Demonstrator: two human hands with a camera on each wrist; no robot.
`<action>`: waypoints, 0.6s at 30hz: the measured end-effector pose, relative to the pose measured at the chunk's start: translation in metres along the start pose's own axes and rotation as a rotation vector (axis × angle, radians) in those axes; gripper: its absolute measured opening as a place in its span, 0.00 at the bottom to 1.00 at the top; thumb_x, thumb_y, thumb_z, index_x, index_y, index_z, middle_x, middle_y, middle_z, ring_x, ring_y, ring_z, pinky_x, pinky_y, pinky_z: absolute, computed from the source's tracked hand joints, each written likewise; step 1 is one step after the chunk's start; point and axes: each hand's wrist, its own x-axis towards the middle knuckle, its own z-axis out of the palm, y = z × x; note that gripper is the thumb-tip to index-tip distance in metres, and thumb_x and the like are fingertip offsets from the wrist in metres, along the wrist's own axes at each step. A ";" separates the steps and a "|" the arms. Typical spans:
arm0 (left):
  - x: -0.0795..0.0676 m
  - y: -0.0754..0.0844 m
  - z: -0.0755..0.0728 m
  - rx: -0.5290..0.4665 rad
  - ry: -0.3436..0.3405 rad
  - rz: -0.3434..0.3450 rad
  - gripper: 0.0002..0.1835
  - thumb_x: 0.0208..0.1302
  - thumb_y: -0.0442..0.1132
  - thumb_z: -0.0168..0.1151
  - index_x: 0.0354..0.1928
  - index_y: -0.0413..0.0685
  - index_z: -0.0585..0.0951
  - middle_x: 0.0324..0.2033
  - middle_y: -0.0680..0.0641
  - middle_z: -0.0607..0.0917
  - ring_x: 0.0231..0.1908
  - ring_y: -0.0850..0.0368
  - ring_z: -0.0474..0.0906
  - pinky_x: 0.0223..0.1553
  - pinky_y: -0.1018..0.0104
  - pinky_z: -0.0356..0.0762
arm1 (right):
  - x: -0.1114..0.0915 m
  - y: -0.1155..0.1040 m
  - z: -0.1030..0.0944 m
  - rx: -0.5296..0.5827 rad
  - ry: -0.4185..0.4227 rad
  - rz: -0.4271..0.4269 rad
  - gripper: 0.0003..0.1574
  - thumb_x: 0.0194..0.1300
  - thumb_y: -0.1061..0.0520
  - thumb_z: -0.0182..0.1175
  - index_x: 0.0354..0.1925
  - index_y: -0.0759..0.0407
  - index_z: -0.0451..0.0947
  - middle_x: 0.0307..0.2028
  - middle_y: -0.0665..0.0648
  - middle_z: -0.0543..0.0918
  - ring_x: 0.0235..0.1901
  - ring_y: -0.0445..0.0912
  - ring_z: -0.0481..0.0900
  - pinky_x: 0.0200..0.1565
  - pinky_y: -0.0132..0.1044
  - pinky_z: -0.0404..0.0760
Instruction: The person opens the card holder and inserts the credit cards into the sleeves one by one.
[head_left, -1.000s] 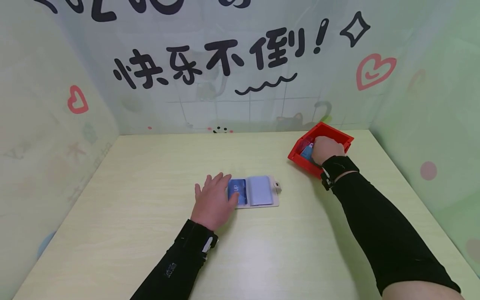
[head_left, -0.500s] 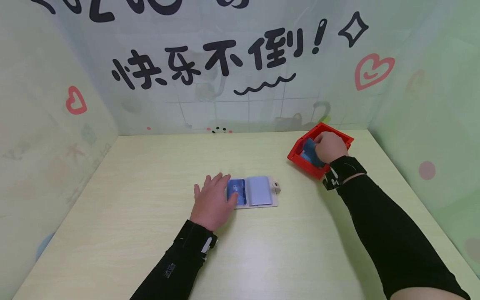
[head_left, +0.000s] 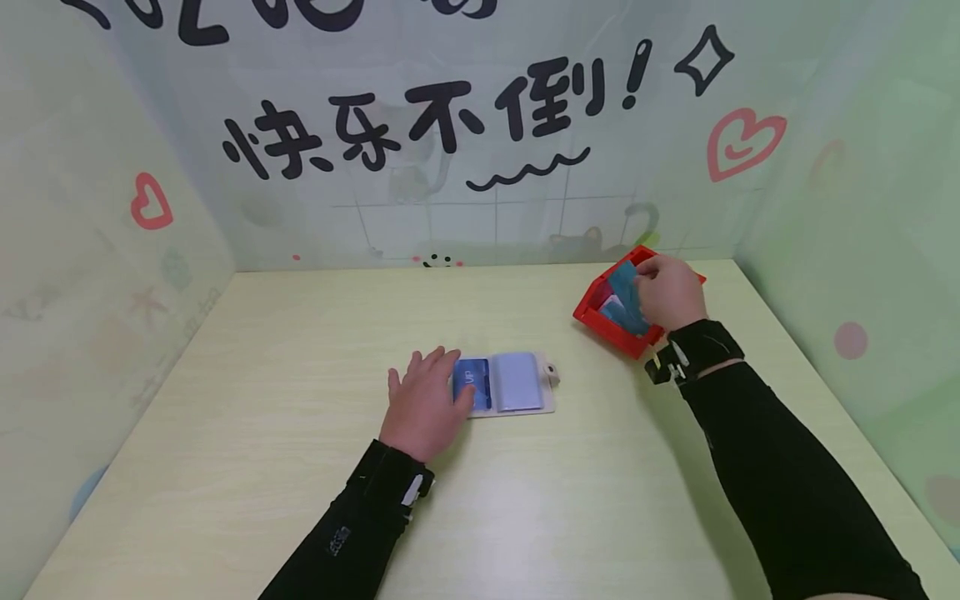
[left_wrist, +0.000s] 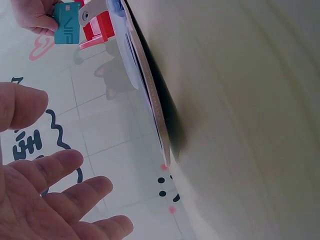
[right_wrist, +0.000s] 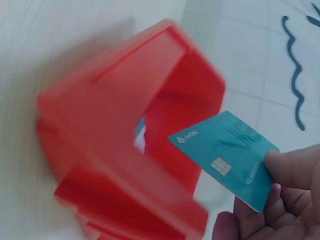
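Note:
My right hand (head_left: 671,293) pinches a teal bank-style card (right_wrist: 225,155) by one end, between thumb and fingers. A gold chip and VIP lettering show on the card. The hand is over a red plastic bin (head_left: 611,335), and the card is held at its opening. On the table an unfolded card holder (head_left: 519,381) lies with a blue card (head_left: 472,372) in its left side and a snap tab at the right. My left hand (head_left: 426,407) is at the holder's left edge with fingers spread, thumb overlapping the blue card in the head view.
Other cards, partly hidden, lie inside the bin; a pale pink-white edge (right_wrist: 140,141) shows there. The pale wooden table (head_left: 300,358) meets a printed backdrop (head_left: 420,225) at the back and on both sides.
My right hand has risen and shifted slightly right from deep in the bin, and the teal card has come up in its grip. The left hand and card holder stay put.

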 end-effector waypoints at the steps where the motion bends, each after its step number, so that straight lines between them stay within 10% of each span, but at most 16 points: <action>1: 0.000 0.000 0.000 0.001 0.001 0.000 0.31 0.74 0.51 0.62 0.73 0.44 0.75 0.73 0.37 0.75 0.77 0.27 0.62 0.72 0.18 0.51 | -0.002 -0.001 0.000 0.017 0.018 -0.004 0.23 0.82 0.53 0.52 0.65 0.65 0.76 0.52 0.67 0.81 0.37 0.56 0.81 0.32 0.36 0.81; 8: 0.000 0.000 0.000 -0.004 0.004 0.002 0.30 0.74 0.50 0.61 0.73 0.44 0.75 0.73 0.37 0.75 0.77 0.27 0.62 0.72 0.18 0.50 | -0.017 -0.009 0.007 0.145 0.115 -0.030 0.24 0.81 0.52 0.54 0.65 0.64 0.79 0.52 0.65 0.82 0.42 0.53 0.76 0.35 0.34 0.77; 18: 0.001 0.001 -0.001 -0.035 0.020 -0.005 0.30 0.75 0.49 0.60 0.73 0.45 0.75 0.73 0.38 0.76 0.76 0.27 0.63 0.72 0.18 0.50 | -0.046 -0.030 0.027 0.372 0.012 0.049 0.26 0.80 0.49 0.58 0.70 0.56 0.76 0.62 0.60 0.81 0.57 0.52 0.75 0.44 0.25 0.81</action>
